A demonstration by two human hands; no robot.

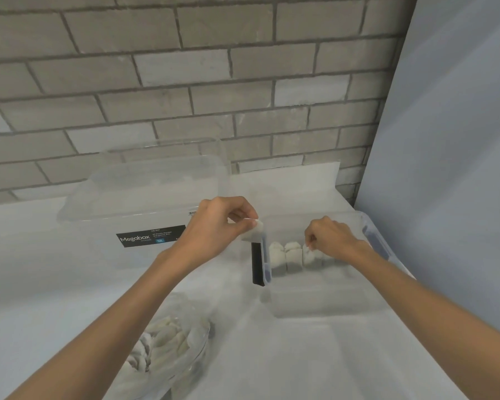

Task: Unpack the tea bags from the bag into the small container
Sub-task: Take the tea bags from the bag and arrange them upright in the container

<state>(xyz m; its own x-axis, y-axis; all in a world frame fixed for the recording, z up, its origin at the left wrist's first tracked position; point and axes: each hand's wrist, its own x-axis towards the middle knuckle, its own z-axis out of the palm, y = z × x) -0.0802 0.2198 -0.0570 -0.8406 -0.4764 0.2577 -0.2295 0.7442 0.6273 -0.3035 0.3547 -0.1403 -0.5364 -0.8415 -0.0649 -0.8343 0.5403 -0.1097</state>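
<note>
While the left hand pinches a single tea bag between thumb and fingertips, just above the left rim of the small container, the right hand reaches down inside that container. Its fingers are curled, and the tips close on the top of the third tea bag. Three tea bags show in the container, standing upright side by side in a row along its far part. Whether a fourth sits behind the right wrist cannot be told.

Both forearms stretch forward over the white counter. The left wrist is bent, with the back of the hand toward the camera. The right wrist is angled downward over the container's right edge.

There are two clear plastic boxes. One is the small container, with a dark latch at its left end and another at the right. The other is a larger Megabox tub behind and to the left, carrying one black label.

One clear bag lies on the counter under the left forearm. It is full of tea bags too bunched to count. A grey brick wall rises behind.
</note>
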